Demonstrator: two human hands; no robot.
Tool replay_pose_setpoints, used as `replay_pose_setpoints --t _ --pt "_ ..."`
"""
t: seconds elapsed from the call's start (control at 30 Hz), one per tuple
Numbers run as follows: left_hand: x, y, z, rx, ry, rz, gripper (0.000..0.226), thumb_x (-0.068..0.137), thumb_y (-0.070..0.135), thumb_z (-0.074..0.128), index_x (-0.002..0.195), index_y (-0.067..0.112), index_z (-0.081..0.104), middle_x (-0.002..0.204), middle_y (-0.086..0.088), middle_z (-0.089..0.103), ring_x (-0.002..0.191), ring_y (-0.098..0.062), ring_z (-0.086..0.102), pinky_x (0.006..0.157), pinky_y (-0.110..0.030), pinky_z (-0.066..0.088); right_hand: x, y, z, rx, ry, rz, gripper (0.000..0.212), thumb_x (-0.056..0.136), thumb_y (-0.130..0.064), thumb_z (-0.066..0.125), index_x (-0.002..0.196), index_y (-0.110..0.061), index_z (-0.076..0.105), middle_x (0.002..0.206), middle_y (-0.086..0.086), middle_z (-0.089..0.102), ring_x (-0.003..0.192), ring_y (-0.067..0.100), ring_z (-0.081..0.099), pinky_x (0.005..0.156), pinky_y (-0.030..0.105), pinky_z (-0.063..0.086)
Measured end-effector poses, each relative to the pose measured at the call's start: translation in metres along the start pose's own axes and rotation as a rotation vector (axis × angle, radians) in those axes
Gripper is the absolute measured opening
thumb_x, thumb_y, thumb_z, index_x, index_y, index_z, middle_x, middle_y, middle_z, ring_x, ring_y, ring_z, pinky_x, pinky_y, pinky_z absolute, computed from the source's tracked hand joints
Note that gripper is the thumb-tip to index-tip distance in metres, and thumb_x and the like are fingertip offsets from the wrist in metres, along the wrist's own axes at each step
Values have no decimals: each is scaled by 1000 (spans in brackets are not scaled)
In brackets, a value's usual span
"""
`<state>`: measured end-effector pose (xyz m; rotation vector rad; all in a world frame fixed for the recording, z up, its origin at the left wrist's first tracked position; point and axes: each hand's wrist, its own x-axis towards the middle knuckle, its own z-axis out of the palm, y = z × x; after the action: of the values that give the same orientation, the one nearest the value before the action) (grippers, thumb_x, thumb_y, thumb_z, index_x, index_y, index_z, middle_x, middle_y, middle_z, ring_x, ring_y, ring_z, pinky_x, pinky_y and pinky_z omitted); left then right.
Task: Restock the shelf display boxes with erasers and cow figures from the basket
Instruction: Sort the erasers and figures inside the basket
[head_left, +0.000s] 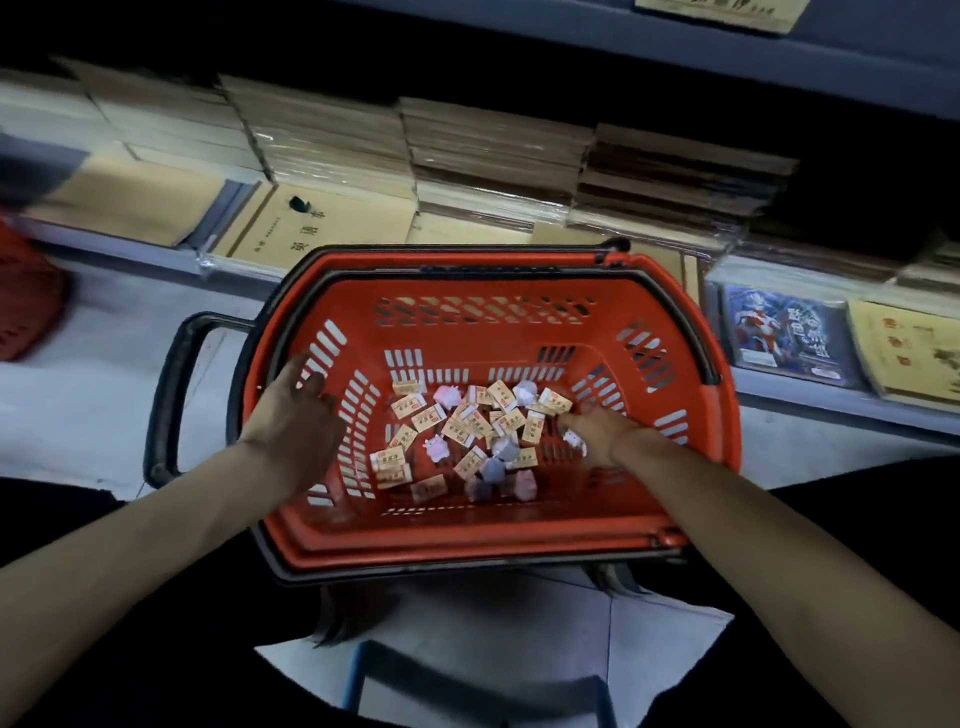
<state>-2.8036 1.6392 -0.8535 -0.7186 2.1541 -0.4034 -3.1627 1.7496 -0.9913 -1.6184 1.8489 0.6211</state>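
Note:
A red basket sits in front of me, tilted. On its floor lie several tan-wrapped erasers mixed with small pale cow figures. My left hand is inside the basket against its left slotted wall, fingers loosely bent, holding nothing I can see. My right hand reaches in from the right, with its fingertips at the edge of the eraser pile. A white cow figure shows just under its thumb. Whether the hand grips it is hidden.
The basket's black handle sticks out to the left. Behind the basket, low shelves hold stacks of tan notebooks and, at right, picture-cover books. Another red basket is at the left edge. A blue stool frame is below me.

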Motion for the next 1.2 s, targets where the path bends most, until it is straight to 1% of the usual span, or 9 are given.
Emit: replay_pose_setpoints --t 0.17,0.27,0.43,0.6,0.73,0.83,0.97,1.07,1.2 --pt "-41 -13 32 -51 -22 -45 52 104 46 33 147 24 50 152 -1 51 149 -29 32 125 -56 3 18 -46 -13 -115 2 -93 78 84 -26 80 151 -22 41 142 19 48 128 36 53 99 35 45" --pt "-50 -24 55 -108 0 -68 50 101 46 35 140 25 58 146 -1 57 144 -28 39 125 -55 8 29 -71 -21 -164 0 -129 88 86 -25 79 158 -24 29 147 18 48 129 36 54 100 36 46" --pt "-37 -41 77 -163 74 -91 46 97 56 38 118 30 69 122 7 69 128 -21 52 117 -45 23 52 -92 -34 -319 -12 -218 103 87 -24 79 163 -32 10 159 19 31 134 40 50 102 39 45" --pt "-24 -44 81 -197 112 -99 44 99 56 37 111 28 69 111 7 73 120 -20 56 106 -41 30 60 -104 -20 -531 -46 -260 76 93 -37 67 157 -23 28 164 17 22 138 39 44 102 46 47" --pt "-19 -44 86 -220 152 -90 42 97 54 41 112 27 69 110 7 72 118 -22 57 105 -43 30 64 -143 -13 -522 131 -505 73 92 -34 65 155 -16 34 158 20 30 141 39 37 100 46 49" --pt "-16 -44 88 -237 154 -85 42 97 56 41 114 29 68 110 8 71 118 -21 57 105 -44 29 72 -174 -4 -585 46 -648 69 91 -41 67 152 -23 39 160 21 26 143 40 31 99 49 51" --pt "-13 -42 89 -250 153 -93 42 97 56 38 112 30 68 108 9 71 117 -20 56 104 -44 29 83 -186 0 -757 -34 -743 53 100 -22 56 152 -25 42 161 20 28 148 42 26 104 54 46" --pt "-12 -42 90 -255 146 -92 42 98 56 37 113 31 67 110 9 71 118 -20 55 105 -44 29 83 -185 -4 -842 10 -819 46 102 -11 48 147 -21 46 152 20 39 142 42 36 88 50 54" --pt "-13 -42 89 -246 152 -96 41 99 56 38 117 32 66 114 9 70 121 -20 54 105 -44 27 80 -152 -17 -808 129 -795 62 86 0 69 143 -16 51 136 19 53 124 40 54 64 43 53"
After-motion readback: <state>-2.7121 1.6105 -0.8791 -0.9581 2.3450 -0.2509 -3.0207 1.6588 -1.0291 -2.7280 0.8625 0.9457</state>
